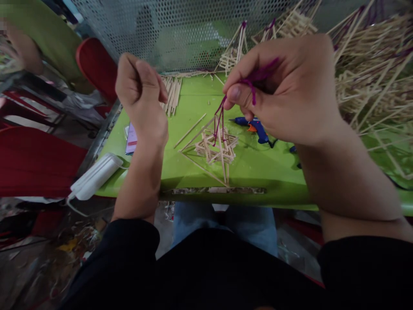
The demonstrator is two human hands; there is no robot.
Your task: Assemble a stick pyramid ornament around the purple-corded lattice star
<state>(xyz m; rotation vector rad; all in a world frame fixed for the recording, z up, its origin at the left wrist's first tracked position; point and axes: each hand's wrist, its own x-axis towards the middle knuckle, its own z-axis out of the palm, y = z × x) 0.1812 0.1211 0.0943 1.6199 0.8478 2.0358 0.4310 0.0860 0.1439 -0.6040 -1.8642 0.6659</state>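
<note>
Sleeved arms [137,198] flank a stick frame [202,146] and glue gun [262,135], right fingers [238,93] pinching purple cord [265,73], left fingers [149,79] curled, hold unclear.

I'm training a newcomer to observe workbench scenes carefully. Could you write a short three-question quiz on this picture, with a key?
1. Multiple choice: seen from the person's side, where does the blue glue gun lie relative to the wooden stick frame?
A: to its left
B: to its right
C: on top of it

2. True or false: the left hand is gripping the glue gun.

3. Fill in: the right hand pinches a string coloured ____.

Key:
1. B.
2. False: the left hand is curled closed, well apart from the glue gun, which lies on the green tabletop.
3. Purple.
</note>
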